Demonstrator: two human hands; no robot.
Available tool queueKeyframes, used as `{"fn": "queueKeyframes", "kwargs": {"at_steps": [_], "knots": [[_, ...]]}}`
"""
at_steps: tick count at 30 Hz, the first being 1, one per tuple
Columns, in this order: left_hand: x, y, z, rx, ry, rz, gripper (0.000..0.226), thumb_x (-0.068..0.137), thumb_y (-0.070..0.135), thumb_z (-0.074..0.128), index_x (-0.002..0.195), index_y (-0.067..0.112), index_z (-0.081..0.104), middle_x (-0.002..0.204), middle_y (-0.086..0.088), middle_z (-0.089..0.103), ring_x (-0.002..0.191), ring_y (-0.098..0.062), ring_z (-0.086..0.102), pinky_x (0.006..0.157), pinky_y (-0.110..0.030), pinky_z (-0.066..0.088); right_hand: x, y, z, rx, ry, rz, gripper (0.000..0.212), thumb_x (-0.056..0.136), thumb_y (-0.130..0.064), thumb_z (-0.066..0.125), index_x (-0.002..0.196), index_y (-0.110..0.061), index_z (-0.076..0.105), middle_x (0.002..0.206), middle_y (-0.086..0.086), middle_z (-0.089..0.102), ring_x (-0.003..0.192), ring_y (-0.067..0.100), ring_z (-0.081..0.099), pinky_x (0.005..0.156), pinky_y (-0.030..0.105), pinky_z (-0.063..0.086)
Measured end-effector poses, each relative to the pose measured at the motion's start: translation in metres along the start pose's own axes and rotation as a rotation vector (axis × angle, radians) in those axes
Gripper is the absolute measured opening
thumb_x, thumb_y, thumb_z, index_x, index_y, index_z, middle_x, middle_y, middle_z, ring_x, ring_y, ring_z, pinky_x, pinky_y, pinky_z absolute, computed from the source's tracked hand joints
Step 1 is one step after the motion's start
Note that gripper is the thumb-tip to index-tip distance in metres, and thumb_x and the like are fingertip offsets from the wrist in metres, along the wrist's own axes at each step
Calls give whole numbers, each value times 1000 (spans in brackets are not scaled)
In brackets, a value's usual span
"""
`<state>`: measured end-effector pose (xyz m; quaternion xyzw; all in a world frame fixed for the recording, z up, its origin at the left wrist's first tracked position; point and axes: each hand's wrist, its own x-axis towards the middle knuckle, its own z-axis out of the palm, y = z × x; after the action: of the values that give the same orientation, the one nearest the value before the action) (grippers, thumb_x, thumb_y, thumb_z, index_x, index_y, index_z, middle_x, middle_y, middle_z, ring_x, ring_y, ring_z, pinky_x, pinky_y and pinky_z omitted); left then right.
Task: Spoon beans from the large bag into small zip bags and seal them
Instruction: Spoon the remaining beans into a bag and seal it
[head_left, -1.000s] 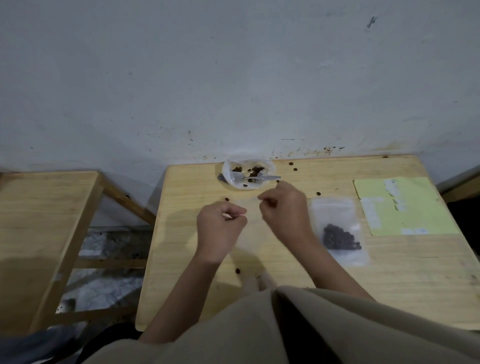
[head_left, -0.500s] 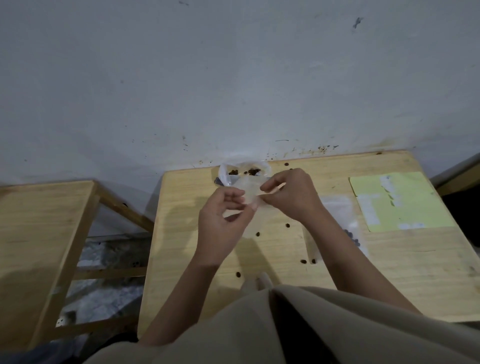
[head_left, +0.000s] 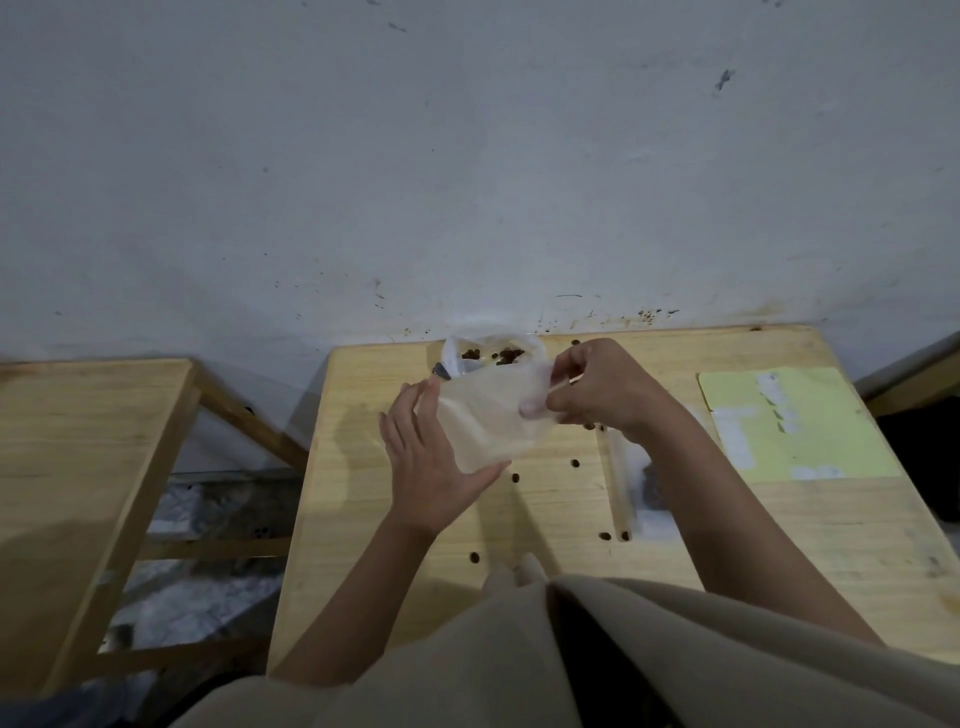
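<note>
From the head view, the person is readying an empty small zip bag (head_left: 491, 415), holding it up above the wooden table (head_left: 545, 519) between both hands. This looks like the opening step: the bag is clear and flat, with no beans visible in it, and no spoon is in either hand.

The right hand (head_left: 597, 387) is pinching the bag's far right corner, with fingers curled round the edge near the mouth. The left hand (head_left: 431, 462) is lying against the bag's left and near edges with its fingers fairly straight and the thumb stretched under the near corner; it is supporting the bag rather than clamping it, as far as can be judged.

The large bag (head_left: 493, 353) of beans is sitting at the far edge of the table against the wall, just beyond the raised bag, with its mouth open and dark beans showing inside. A filled zip bag (head_left: 641, 488) is lying flat on the table to the right, partly hidden under the right forearm. Loose beans (head_left: 575, 463) are lying scattered over the table below the hands. A yellow sheet (head_left: 795, 421) is lying at the far right.

Next, the mouth probably needs parting and holding open with one hand, freeing the other to spoon beans from the large bag.
</note>
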<state>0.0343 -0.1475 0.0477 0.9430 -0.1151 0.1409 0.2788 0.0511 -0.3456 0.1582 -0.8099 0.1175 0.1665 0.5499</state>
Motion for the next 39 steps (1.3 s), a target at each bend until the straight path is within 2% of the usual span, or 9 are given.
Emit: {"fn": "queueKeyframes", "kwargs": {"at_steps": [7, 11, 15, 19, 22, 26, 31, 35, 39], "knots": [[1, -27, 3, 56, -62, -67, 95, 69, 59, 58, 141, 8, 22, 123, -8, 26, 112, -28, 31, 96, -46, 30, 3, -4, -22, 72, -85, 28, 14, 64, -6, 83, 71, -7, 71, 82, 8, 70, 80, 21, 69, 77, 34, 58], [1, -18, -15, -460, -296, -253, 60, 79, 22, 74, 130, 24, 45, 122, 4, 44, 111, -6, 48, 101, -37, 42, 2, -11, -38, 94, -70, -11, 10, 65, -10, 83, 68, -12, 73, 75, 0, 73, 74, 11, 69, 76, 29, 58], [7, 4, -22, -1010, -181, -489, 40, 85, -1, 63, 123, 8, 54, 116, -9, 65, 102, -14, 64, 84, -30, 54, 6, -10, -30, 73, -91, 9, 11, 68, -10, 82, 71, -11, 71, 61, -8, 68, 64, 5, 66, 71, 25, 59], [12, 7, -15, -1048, -32, -664, 21, 86, -2, 61, 107, 1, 58, 104, -12, 68, 97, -23, 66, 86, -40, 55, 12, -4, -20, 65, -55, 27, 23, 66, -13, 84, 83, -4, 71, 74, -1, 69, 68, 7, 66, 70, 24, 58], [12, 3, -10, -1012, -23, -681, 13, 85, -5, 62, 95, 3, 59, 90, -8, 68, 83, -14, 66, 82, -34, 55, 15, -2, -17, 41, -43, 27, 30, 66, -12, 84, 90, -1, 70, 76, 1, 67, 67, 8, 65, 67, 23, 58], [10, -3, -2, -950, 29, -697, 17, 82, -7, 65, 84, 7, 58, 81, -8, 64, 76, -16, 60, 78, -33, 52, 17, -1, -14, 14, -27, 17, 29, 61, -12, 87, 80, 0, 68, 71, 2, 62, 66, 15, 63, 71, 28, 58], [6, -8, 1, -956, -22, -750, 25, 80, -5, 68, 98, 8, 57, 88, -12, 68, 84, -21, 65, 90, -45, 52, 21, 0, -13, -151, -12, 4, 48, 54, -29, 89, 77, 7, 67, 66, 7, 52, 60, 17, 51, 61, 29, 43], [3, 2, -3, -756, -94, -682, 86, 72, 13, 81, 140, 23, 30, 138, -2, 43, 123, -14, 46, 105, -37, 39, 27, 4, -8, -292, 22, -20, 65, 56, -34, 88, 97, 10, 64, 86, 30, 61, 67, 16, 48, 63, 31, 44], [5, 20, -5, -430, -130, -269, 126, 50, 50, 87, 148, 27, 11, 152, 9, 14, 139, -9, 12, 112, -37, 20, 22, 4, 7, -320, -7, -26, 60, 64, -26, 85, 103, 13, 61, 88, 27, 61, 65, 31, 54, 59, 35, 47]]}}
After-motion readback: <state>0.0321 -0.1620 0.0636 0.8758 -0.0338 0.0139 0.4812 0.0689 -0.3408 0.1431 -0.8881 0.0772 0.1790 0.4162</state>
